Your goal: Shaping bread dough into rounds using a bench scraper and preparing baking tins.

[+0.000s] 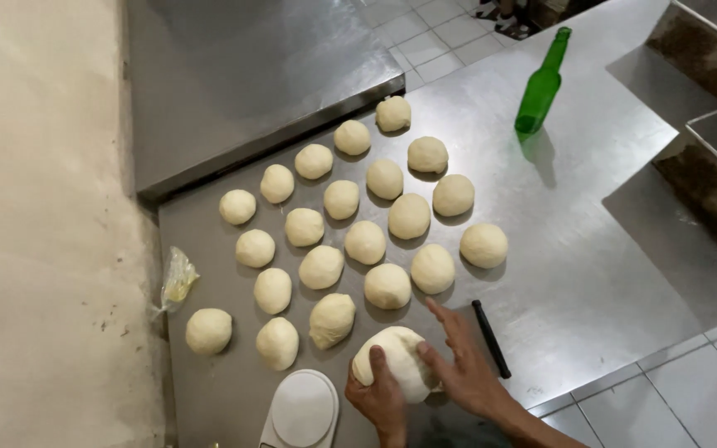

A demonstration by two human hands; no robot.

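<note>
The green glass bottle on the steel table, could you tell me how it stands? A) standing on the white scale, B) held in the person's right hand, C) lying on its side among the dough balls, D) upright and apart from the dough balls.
D: the green bottle stands upright on the steel table, well clear of the dough balls, and neither hand touches it.

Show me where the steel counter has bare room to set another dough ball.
Bare steel lies between the green bottle, the black tool and the rightmost dough ball. The dough rows are crowded; both hands fill the front by the white scale.
</note>
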